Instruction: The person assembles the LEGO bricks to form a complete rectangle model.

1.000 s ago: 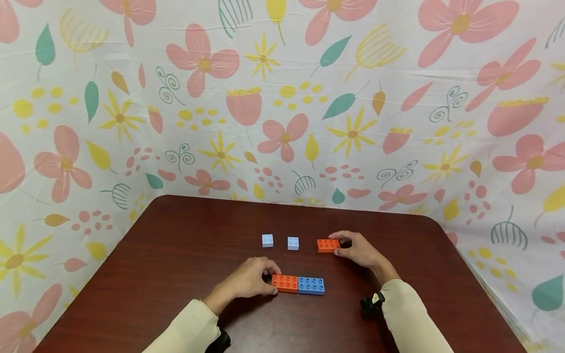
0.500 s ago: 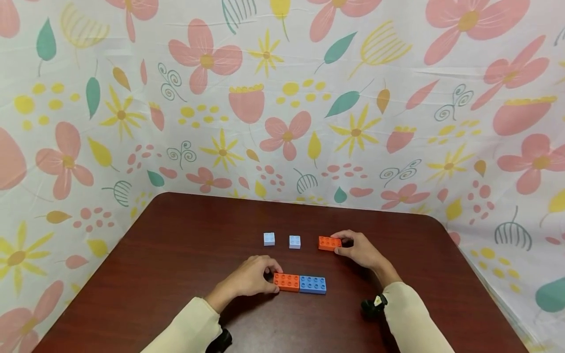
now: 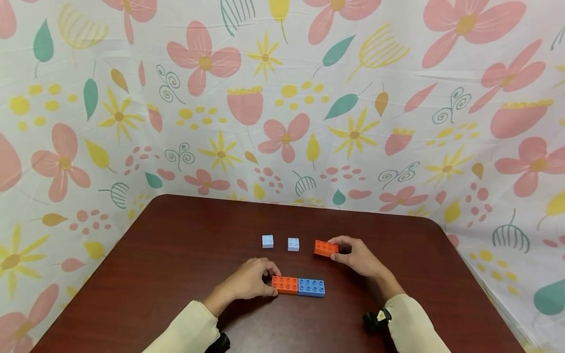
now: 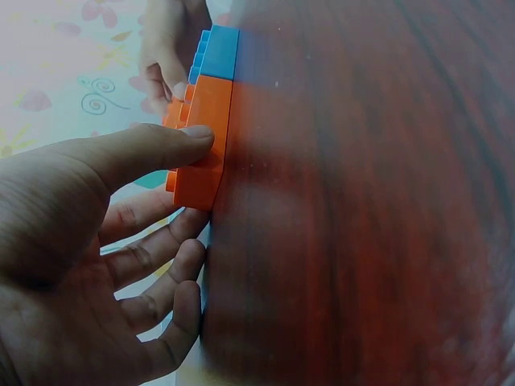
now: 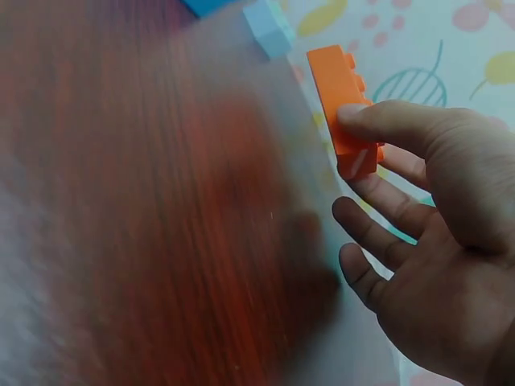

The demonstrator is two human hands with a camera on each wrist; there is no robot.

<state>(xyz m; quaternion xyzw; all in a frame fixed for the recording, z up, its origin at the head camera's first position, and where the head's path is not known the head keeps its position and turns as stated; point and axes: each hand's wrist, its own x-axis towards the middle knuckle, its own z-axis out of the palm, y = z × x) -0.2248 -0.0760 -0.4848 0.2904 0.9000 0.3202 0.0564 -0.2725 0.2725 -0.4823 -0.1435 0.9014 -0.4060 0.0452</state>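
With thumb and fingers, my left hand (image 3: 249, 279) pinches the left end of an orange toy brick (image 3: 285, 285) on the table. A blue toy brick (image 3: 311, 288) of like size sits end to end with it on the right. Further back, my right hand (image 3: 359, 256) grips a second orange toy brick (image 3: 325, 248) by its right end. That brick is slightly tilted, and in the right wrist view its bare underside edge shows raised from the tabletop (image 5: 177, 241). The left wrist view shows the thumb (image 4: 189, 143) flat against the side of the first orange brick.
Two small pale blue bricks (image 3: 267, 241) stand apart at the back middle, the right one (image 3: 293, 244) left of the held orange brick. The dark brown table (image 3: 185, 245) meets a flowered cloth (image 3: 282, 98) along its back edge.
My right hand has raised its orange brick a little and tilted it, shifting slightly toward me. The left hand and the orange and blue pair have stayed put.
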